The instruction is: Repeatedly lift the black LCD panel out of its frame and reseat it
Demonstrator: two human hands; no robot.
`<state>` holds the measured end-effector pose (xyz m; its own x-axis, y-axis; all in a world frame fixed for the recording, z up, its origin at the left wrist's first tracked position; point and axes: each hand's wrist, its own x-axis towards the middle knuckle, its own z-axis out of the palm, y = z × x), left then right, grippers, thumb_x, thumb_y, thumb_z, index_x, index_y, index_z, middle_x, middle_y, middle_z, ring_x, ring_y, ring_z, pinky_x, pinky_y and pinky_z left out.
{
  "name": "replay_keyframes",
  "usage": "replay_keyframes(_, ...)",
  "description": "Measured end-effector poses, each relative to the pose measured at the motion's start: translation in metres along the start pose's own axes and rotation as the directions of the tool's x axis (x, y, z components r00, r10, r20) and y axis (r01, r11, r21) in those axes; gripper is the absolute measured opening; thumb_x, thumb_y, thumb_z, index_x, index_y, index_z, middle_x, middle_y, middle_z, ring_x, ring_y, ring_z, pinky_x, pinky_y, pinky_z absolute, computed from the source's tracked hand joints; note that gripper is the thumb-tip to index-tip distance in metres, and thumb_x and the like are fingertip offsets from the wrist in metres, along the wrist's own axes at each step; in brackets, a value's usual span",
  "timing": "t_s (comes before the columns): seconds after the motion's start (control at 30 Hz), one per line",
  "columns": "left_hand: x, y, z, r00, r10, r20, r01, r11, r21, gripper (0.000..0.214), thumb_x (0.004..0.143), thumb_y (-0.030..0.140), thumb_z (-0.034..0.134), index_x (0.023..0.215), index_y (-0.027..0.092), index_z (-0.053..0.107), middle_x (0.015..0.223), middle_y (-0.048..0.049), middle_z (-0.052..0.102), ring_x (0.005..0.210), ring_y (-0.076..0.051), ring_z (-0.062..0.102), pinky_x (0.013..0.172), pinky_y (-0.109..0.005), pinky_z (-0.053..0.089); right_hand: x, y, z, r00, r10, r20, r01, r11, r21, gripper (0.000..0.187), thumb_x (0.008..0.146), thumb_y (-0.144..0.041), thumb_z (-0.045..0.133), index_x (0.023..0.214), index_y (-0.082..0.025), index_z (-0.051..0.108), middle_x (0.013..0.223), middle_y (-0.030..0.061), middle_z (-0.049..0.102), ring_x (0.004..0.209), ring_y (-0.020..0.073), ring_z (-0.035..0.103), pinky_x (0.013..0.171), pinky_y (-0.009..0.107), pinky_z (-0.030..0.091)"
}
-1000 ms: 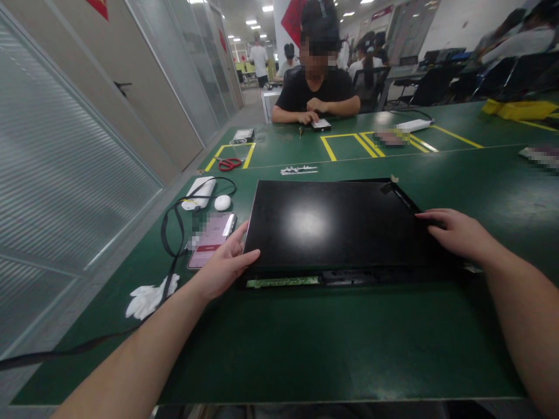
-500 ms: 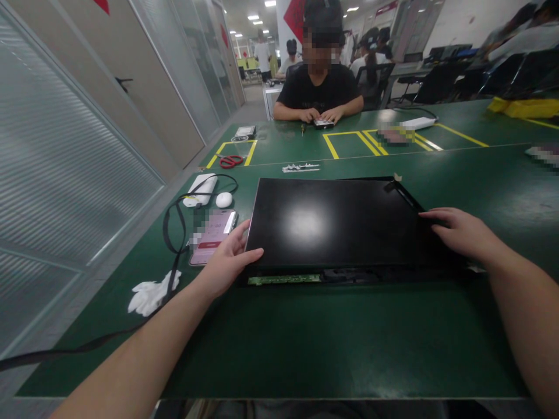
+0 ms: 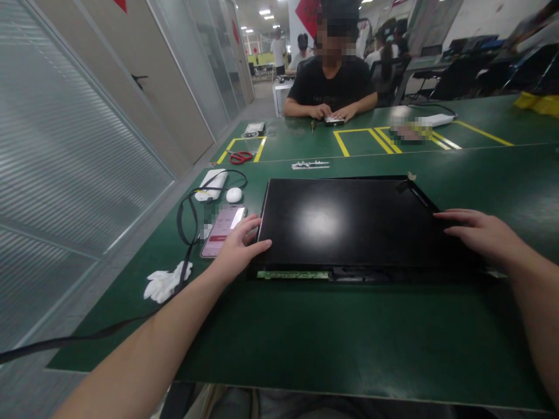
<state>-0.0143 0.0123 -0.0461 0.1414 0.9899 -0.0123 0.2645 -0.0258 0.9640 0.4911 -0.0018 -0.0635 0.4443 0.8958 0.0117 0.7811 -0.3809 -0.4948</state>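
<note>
A black flat screen panel lies on the green table, raised a little over a dark frame with a green circuit strip showing along its near edge. My left hand grips the panel's left near corner, thumb on top and fingers round the edge. My right hand lies on the panel's right edge, fingers stretched flat and pressing it.
A phone, a white mouse, a white box, a black cable and white gloves lie to the left. Red scissors and screws lie farther back. A person in black works opposite.
The view has shifted so everything sits a little further right in the frame. Both hands stay on the panel's edges; the person opposite brought both hands to a small device.
</note>
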Motion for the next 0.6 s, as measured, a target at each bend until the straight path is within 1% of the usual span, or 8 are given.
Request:
replay_keyframes(0.07, 0.002, -0.001, 0.002, 1.000, 0.001, -0.031, -0.001, 1.000, 0.026, 0.044, 0.074, 0.039, 0.079, 0.113, 0.019, 0.074, 0.159, -0.0137, 0.043, 0.147, -0.036, 0.040, 0.121, -0.050, 0.032, -0.002, -0.002, 0.000, 1.000, 0.007, -0.025, -0.005, 0.998, 0.057, 0.038, 0.067, -0.025, 0.059, 0.100, -0.027, 0.078, 0.132, 0.0063, 0.069, 0.127, 0.0312, 0.061, 0.114, 0.049, 0.043)
replay_keyframes(0.13, 0.004, -0.004, 0.002, 0.999, 0.003, -0.044, -0.001, 0.999, 0.053, 0.039, 0.077, 0.039, 0.076, 0.110, 0.019, 0.075, 0.157, -0.0140, 0.045, 0.147, -0.036, 0.040, 0.121, -0.051, 0.032, -0.004, -0.005, 0.000, 0.999, 0.014, -0.035, -0.011, 0.996, 0.086, 0.037, 0.066, -0.024, 0.059, 0.098, -0.028, 0.078, 0.130, 0.0056, 0.070, 0.127, 0.0310, 0.061, 0.113, 0.049, 0.044)
replay_keyframes(0.23, 0.007, -0.010, 0.001, 0.999, 0.011, -0.044, -0.007, 0.996, 0.085, 0.041, 0.075, 0.040, 0.075, 0.109, 0.017, 0.075, 0.155, -0.0161, 0.045, 0.145, -0.036, 0.042, 0.119, -0.051, 0.035, -0.006, -0.008, -0.001, 0.999, 0.038, -0.016, -0.037, 0.995, 0.089, 0.037, 0.065, -0.023, 0.060, 0.097, -0.028, 0.078, 0.132, 0.0060, 0.069, 0.130, 0.0316, 0.058, 0.116, 0.048, 0.040)
replay_keyframes(0.33, 0.010, -0.015, 0.000, 0.999, 0.020, -0.046, -0.014, 0.992, 0.125, 0.044, 0.074, 0.041, 0.076, 0.110, 0.017, 0.075, 0.154, -0.0166, 0.045, 0.142, -0.038, 0.046, 0.117, -0.053, 0.038, -0.006, -0.008, -0.002, 1.000, 0.024, -0.017, -0.023, 0.995, 0.099, 0.037, 0.066, -0.023, 0.059, 0.097, -0.028, 0.078, 0.131, 0.0062, 0.069, 0.130, 0.0321, 0.058, 0.117, 0.050, 0.038)
replay_keyframes(0.43, 0.011, -0.017, 0.000, 0.998, 0.033, -0.048, -0.025, 0.987, 0.162, 0.043, 0.075, 0.042, 0.075, 0.111, 0.019, 0.074, 0.153, -0.0153, 0.045, 0.142, -0.037, 0.046, 0.117, -0.054, 0.038, -0.006, -0.008, -0.001, 0.999, 0.029, -0.030, -0.025, 0.994, 0.109, 0.037, 0.066, -0.022, 0.059, 0.097, -0.027, 0.078, 0.131, 0.0062, 0.069, 0.130, 0.0319, 0.059, 0.117, 0.050, 0.039)
replay_keyframes(0.6, 0.010, -0.018, 0.000, 0.997, 0.065, -0.036, -0.056, 0.978, 0.202, 0.042, 0.077, 0.041, 0.074, 0.112, 0.019, 0.074, 0.153, -0.0155, 0.044, 0.143, -0.037, 0.044, 0.118, -0.053, 0.037, -0.006, -0.009, -0.002, 0.999, 0.052, -0.002, -0.051, 0.994, 0.102, 0.040, 0.065, -0.021, 0.059, 0.099, -0.028, 0.078, 0.133, 0.0052, 0.068, 0.132, 0.0312, 0.057, 0.118, 0.049, 0.037)
